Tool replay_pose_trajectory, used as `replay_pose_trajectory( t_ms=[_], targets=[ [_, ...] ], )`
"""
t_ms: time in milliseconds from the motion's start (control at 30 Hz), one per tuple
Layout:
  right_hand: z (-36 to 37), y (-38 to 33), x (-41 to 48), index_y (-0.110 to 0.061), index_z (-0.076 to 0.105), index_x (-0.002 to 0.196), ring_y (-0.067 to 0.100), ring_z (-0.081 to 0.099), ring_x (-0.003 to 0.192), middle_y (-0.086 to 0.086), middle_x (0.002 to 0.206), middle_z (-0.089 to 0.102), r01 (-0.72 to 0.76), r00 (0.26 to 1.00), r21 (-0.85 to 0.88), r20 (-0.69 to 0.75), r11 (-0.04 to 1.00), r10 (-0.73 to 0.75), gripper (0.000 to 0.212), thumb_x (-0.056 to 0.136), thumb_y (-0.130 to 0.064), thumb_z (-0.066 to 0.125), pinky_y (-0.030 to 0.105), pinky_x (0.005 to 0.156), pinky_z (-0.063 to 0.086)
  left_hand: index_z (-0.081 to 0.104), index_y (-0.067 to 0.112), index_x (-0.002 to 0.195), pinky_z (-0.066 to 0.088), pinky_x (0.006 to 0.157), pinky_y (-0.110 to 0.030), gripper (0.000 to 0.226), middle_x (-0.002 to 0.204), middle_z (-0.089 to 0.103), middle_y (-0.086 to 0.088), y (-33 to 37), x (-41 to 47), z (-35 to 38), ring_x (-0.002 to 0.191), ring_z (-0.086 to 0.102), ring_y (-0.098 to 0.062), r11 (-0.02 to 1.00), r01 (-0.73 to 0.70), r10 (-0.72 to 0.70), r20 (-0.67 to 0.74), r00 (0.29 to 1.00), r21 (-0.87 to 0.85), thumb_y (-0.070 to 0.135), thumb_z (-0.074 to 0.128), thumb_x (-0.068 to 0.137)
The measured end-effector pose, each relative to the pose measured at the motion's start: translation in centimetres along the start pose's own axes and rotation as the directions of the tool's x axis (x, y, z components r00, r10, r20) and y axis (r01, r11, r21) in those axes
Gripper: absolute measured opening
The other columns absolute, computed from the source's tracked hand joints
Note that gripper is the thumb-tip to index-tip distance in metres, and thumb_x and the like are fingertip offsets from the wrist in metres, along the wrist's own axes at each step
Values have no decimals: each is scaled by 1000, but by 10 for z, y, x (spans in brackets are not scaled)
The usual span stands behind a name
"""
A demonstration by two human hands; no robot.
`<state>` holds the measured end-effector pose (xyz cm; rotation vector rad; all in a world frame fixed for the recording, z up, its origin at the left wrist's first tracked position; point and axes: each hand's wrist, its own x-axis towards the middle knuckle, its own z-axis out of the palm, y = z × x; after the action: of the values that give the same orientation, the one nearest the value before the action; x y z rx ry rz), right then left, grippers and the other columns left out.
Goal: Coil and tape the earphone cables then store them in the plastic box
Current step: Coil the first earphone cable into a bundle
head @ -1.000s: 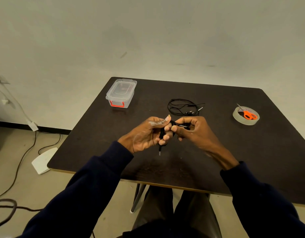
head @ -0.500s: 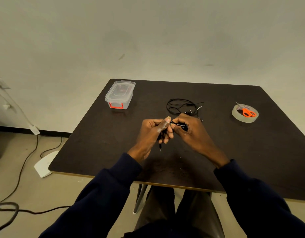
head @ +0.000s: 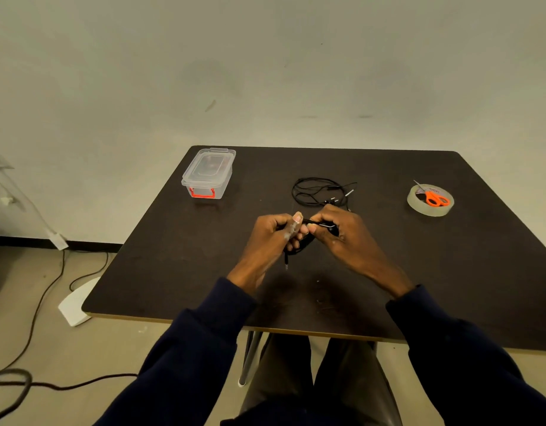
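A coiled black earphone cable (head: pixel 299 245) is bunched between both hands above the middle of the dark table (head: pixel 450 272). My left hand (head: pixel 274 233) grips the coil, and its plug hangs down below the fingers. My right hand (head: pixel 342 232) pinches the cable's upper end. Clear tape seems to stick to my left thumb. A second black earphone cable (head: pixel 314 192) lies loose on the table just behind my hands. The clear plastic box (head: pixel 208 172) with a red latch stands closed at the far left of the table.
A roll of clear tape (head: pixel 430 200) lies at the far right of the table with small orange-handled scissors (head: pixel 434 198) on top of it. Cords trail over the floor (head: pixel 50 348) to the left of the table.
Both hands have moved a little farther from me with the cable, closer to the loose cable. They still work the coil between the fingers.
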<state>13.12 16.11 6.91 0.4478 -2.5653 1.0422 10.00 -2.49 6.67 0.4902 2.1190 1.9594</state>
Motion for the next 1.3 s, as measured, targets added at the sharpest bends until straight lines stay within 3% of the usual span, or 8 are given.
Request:
replay_pose_trajectory(
  t_ms=[167, 300, 433, 567, 967, 1100, 1200, 1300],
  targets=[
    [-11, 3, 0, -16, 75, 101, 5, 61, 71, -9, 85, 67, -135, 990, 209, 70, 969, 123, 9, 99, -19, 67, 24, 67, 48, 70, 9, 95, 44, 56, -17, 25, 76, 66, -2, 0, 2, -10, 62, 56, -8, 990, 98, -76, 199, 977, -101, 13, 49, 108],
    [-23, 2, 1, -14, 77, 110, 12, 57, 59, -8, 69, 66, -221, 974, 351, 124, 910, 189, 18, 102, -21, 62, 29, 60, 48, 66, 9, 92, 46, 54, -17, 27, 81, 73, -9, -2, -1, -10, 59, 59, -11, 992, 69, -52, 161, 986, -105, 14, 46, 110],
    [-24, -6, 3, -14, 78, 103, 20, 65, 58, 5, 78, 74, -180, 980, 356, -17, 917, 199, 10, 95, -17, 73, 34, 63, 57, 66, 8, 93, 51, 57, -20, 27, 86, 76, -10, -5, -2, -9, 63, 65, -16, 992, 61, -48, 119, 992, -111, 16, 46, 109],
    [-19, -9, 0, -15, 79, 101, 19, 71, 60, -5, 80, 76, -157, 979, 325, -75, 933, 191, 10, 91, -16, 77, 36, 65, 62, 65, 5, 97, 53, 59, -21, 25, 89, 76, -10, -5, -1, -12, 65, 67, -16, 985, 72, -58, 92, 994, -155, 18, 47, 109],
    [1, -1, 4, -5, 78, 99, 20, 76, 91, 10, 97, 76, -110, 978, 488, -99, 866, 181, 10, 90, -6, 75, 26, 78, 60, 62, 12, 89, 41, 50, -15, 31, 82, 62, -7, 2, -3, -15, 62, 53, -13, 922, 133, -14, 314, 949, -363, 18, 42, 111],
    [18, -1, -2, -12, 77, 109, 17, 70, 112, 4, 115, 75, -126, 987, 463, -30, 877, 157, 17, 96, -7, 68, 37, 95, 58, 63, 11, 89, 44, 53, -17, 30, 79, 63, -7, 6, -1, -17, 62, 56, -13, 938, 113, -20, 273, 962, -328, 17, 43, 111],
    [17, -6, -3, -15, 77, 110, 19, 65, 119, 3, 126, 70, -256, 964, 593, 91, 764, 252, 26, 100, -21, 53, 43, 99, 56, 65, 10, 91, 46, 55, -19, 29, 74, 62, -6, 6, 0, -20, 61, 58, -14, 955, 102, -37, 228, 973, -278, 17, 46, 110],
    [13, -12, -3, -31, 80, 93, 13, 63, 116, -3, 117, 71, -250, 967, 482, 87, 840, 238, 20, 96, -42, 65, 38, 96, 53, 66, 5, 93, 47, 53, -19, 28, 70, 62, -7, 7, 1, -21, 59, 59, -16, 965, 104, -52, 212, 976, -241, 14, 45, 110]
  ],
)
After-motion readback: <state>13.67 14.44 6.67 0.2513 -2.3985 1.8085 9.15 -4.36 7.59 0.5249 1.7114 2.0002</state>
